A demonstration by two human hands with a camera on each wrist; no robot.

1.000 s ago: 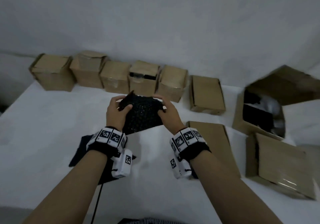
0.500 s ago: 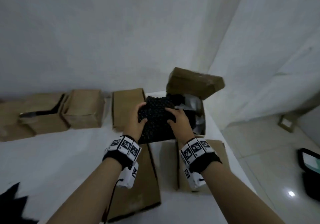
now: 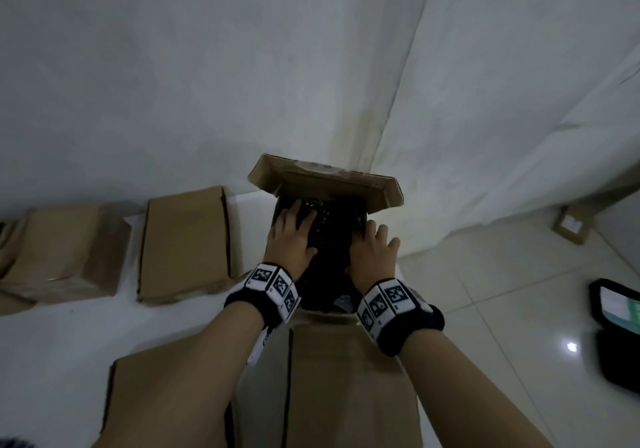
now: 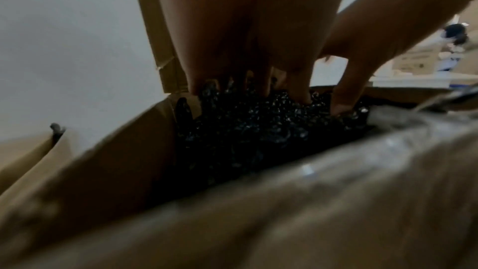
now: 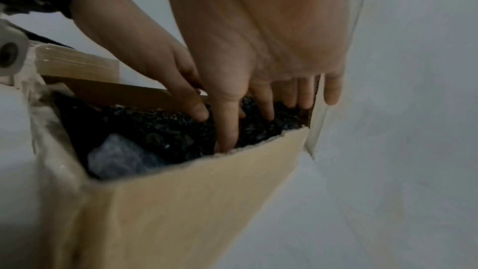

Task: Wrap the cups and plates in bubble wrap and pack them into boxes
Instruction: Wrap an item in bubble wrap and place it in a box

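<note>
An open cardboard box (image 3: 388,193) stands at the table's far right corner with its flap raised against the wall. Inside it lies a bundle in black bubble wrap (image 3: 329,229), seen close in the left wrist view (image 4: 258,134) and the right wrist view (image 5: 165,128). My left hand (image 3: 294,219) lies on the bundle's left part, its straight fingers (image 4: 300,89) pressing into the wrap. On the bundle's right part, by the box wall (image 5: 194,201), my right hand (image 3: 372,240) pushes down with its fingers (image 5: 225,130) extended. What the wrap holds is hidden.
Closed cardboard boxes (image 3: 185,243) (image 3: 62,250) line the wall to the left on the white table (image 3: 52,361). Two flat boxes (image 3: 346,378) (image 3: 166,395) lie under my forearms. A clear wrapped piece (image 5: 121,156) sits in the open box. The table ends at the right; a black case (image 3: 616,326) lies on the tiled floor.
Both hands carried the black bundle from the table's middle to the right and lowered it into the open box. They went from gripping its sides to pressing on top.
</note>
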